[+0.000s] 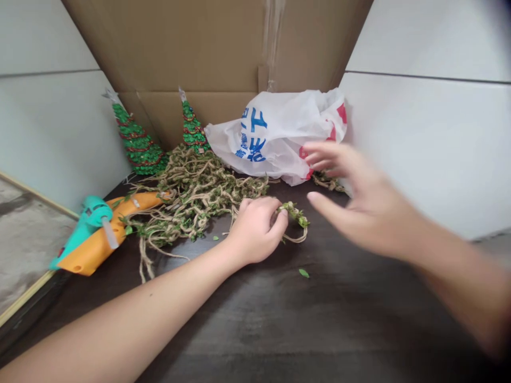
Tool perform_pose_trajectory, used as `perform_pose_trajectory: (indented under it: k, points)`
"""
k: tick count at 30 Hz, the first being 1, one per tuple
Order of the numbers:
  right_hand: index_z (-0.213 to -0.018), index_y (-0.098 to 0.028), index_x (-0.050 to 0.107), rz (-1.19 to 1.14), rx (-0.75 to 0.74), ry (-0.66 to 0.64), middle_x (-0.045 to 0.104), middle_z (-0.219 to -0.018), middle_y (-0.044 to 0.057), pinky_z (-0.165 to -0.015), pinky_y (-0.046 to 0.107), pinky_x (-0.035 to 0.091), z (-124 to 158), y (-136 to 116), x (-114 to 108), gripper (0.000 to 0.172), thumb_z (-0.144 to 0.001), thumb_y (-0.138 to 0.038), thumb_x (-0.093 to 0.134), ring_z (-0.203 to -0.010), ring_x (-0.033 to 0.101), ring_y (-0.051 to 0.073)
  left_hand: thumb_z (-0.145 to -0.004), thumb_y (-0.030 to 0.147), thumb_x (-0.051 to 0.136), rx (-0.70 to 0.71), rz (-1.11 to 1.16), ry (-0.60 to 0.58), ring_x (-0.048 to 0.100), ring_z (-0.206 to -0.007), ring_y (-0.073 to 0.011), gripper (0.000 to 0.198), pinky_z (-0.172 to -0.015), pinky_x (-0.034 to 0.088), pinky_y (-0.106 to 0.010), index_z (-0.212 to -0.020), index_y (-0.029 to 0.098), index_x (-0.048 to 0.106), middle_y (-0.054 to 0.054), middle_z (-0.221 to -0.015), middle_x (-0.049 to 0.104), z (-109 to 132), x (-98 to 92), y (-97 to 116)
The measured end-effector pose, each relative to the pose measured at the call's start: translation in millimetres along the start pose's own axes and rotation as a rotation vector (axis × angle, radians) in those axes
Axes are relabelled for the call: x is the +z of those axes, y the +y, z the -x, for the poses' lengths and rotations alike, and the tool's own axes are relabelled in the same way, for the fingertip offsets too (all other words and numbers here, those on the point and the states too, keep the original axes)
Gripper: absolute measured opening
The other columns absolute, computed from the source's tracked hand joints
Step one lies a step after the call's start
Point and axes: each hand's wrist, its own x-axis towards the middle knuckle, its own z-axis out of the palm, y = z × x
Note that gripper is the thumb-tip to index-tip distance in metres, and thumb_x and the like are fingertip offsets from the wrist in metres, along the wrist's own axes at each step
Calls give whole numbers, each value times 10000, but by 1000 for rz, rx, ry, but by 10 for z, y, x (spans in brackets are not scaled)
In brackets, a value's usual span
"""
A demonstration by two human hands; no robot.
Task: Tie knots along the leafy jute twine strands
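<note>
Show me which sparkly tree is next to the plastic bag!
The smaller green sequin tree, right beside the white plastic bag; the larger one stands farther left.

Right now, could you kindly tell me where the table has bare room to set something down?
The dark tabletop is bare in front of the left hand and right hand, bar one loose leaf. Behind them, the twine vine, glue gun and plastic bag crowd it.

Right hand (365, 199) motion-blurred; left hand (255, 231) hides part of jute vine (195, 197); bag lettering (253, 135) folded, unreadable.
</note>
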Motion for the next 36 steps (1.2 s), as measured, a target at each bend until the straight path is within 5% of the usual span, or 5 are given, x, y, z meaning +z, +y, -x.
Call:
perform_pose_trajectory:
  k: [7,13,20,29,36]
  points:
    - [-1164,-201,576,51,77,-118,649,-1160,100,-979,460,479,308,344,754,269,-913,-137,503,-1103,580,267,-986,240,442,-19,-7,21,579,-830,-189,197,-758,361,-342,-831,182,550,-27,-873,646,-21,17,-4]
    - [-921,-199,544,85,128,-144,619,-934,63,-828,402,453,309,283,707,73,-944,-179,477,-906,550,232,-995,258,434,-54,-1,36,604,-880,-199,149,-827,382,-373,-931,195,553,-18,-913,658,-5,17,-7]
    - [-795,-211,454,-41,90,-83,530,-772,24,-731,350,404,306,314,705,172,-964,-179,445,-768,491,192,-991,249,423,-62,16,49,622,-938,-212,142,-867,379,-387,-984,197,555,-28,-978,681,-8,19,-20]
    - [-1029,-203,536,-103,130,-84,613,-946,59,-834,362,441,319,374,726,153,-1027,-244,389,-897,566,200,-1004,304,416,5,116,-47,555,-704,-160,329,-747,372,-331,-713,180,505,5,-688,579,-15,1,-26]
    - [-902,-207,502,-91,150,-198,593,-918,60,-807,373,445,285,379,745,151,-992,-177,384,-863,542,205,-1011,301,445,76,329,29,616,-857,-173,199,-807,461,-309,-1002,173,596,-44,-942,675,13,-14,-23]
